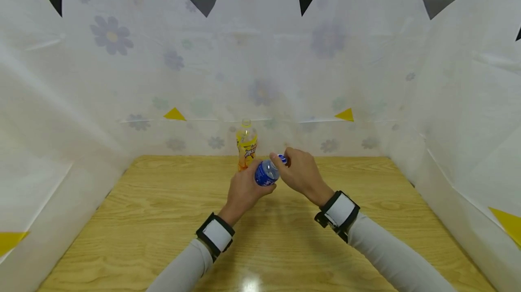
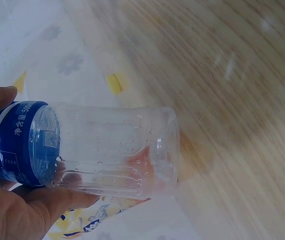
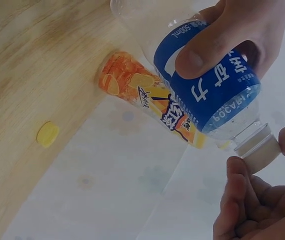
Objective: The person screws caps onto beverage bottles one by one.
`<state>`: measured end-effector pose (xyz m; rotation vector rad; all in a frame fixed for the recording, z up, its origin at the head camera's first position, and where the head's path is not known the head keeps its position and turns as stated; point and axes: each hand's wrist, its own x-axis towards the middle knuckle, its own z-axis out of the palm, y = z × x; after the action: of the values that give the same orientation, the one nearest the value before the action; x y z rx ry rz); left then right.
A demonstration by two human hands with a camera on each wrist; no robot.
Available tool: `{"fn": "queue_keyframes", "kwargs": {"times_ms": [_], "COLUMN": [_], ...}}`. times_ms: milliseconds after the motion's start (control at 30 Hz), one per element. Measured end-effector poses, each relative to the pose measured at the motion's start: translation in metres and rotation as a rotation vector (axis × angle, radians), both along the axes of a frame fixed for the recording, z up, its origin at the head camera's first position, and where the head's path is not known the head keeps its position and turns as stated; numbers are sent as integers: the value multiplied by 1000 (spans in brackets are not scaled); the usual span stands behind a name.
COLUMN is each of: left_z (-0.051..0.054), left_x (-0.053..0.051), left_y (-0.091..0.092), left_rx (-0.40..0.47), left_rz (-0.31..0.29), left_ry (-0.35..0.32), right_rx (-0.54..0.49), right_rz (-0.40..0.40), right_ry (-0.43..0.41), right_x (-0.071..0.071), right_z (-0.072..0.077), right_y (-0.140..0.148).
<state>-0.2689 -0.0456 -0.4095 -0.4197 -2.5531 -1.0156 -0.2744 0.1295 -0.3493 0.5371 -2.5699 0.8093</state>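
Note:
My left hand (image 1: 245, 189) grips a clear bottle with a blue label (image 1: 266, 173), held tilted above the table. In the left wrist view the bottle's lower part (image 2: 112, 150) looks empty, with droplets inside. My right hand (image 1: 303, 174) pinches the cap at the bottle's neck; the right wrist view shows the pale cap (image 3: 261, 154) between thumb and fingers, on the neck. Just behind the left hand a yellow-and-orange labelled bottle (image 1: 247, 145) stands upright, its mouth uncapped. A yellow cap (image 3: 48, 134) lies on the table in the right wrist view.
The wooden table (image 1: 163, 210) reaches back to a white sheet (image 1: 260, 57) with flower prints and black, grey and yellow triangles. More sheeting rises at the left and right edges.

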Motion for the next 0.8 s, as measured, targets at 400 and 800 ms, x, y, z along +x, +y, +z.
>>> {"fn": "queue_keyframes", "kwargs": {"times_ms": [400,800], "left_z": [1,0], "left_x": [0,-2], "left_y": [-1,-2], "left_rx": [-10,-28], "left_rz": [12,24], "left_ry": [-23,11], "right_rx": [17,-49], "right_rz": [72,136], "right_ry": [-119,-62], "right_x": [12,14], "right_z": [18,17], "right_y": [4,2]}}
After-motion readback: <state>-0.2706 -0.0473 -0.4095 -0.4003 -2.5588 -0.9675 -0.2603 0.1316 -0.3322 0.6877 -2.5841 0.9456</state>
